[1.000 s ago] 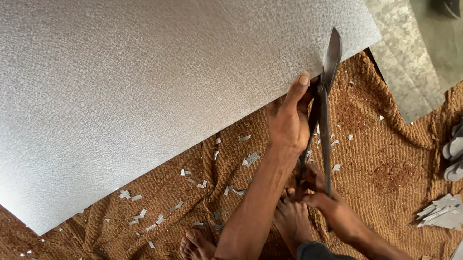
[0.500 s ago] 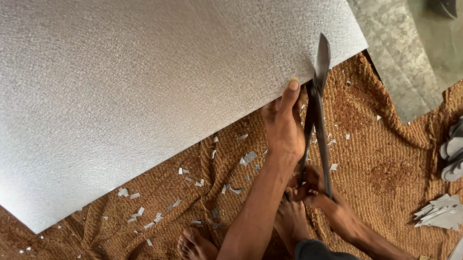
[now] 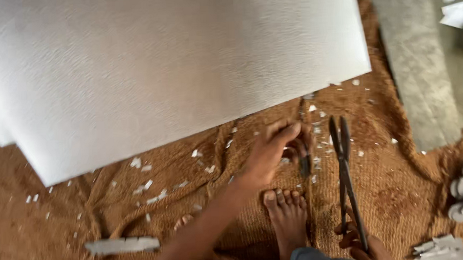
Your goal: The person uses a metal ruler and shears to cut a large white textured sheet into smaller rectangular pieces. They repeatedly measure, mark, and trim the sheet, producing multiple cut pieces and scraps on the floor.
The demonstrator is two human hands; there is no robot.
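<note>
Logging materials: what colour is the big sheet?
Silvery grey sheet, finely textured; head view.

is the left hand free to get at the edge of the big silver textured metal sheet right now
Probably yes. The left hand hovers over the brown woven mat just below the big silver textured metal sheet, with only small scraps between; what its fingers pinch is blurred.

The whole view is smearing with motion blur, so the large silver sheet (image 3: 160,70) is showing no clear texture and is running off the edge from nine through twelve o'clock. The right hand (image 3: 361,244) is being cut off at five o'clock, its grip on the shears (image 3: 345,177) partly hiding. The left hand (image 3: 275,149) is blurring around a dark object, too indistinct to identify.
</note>
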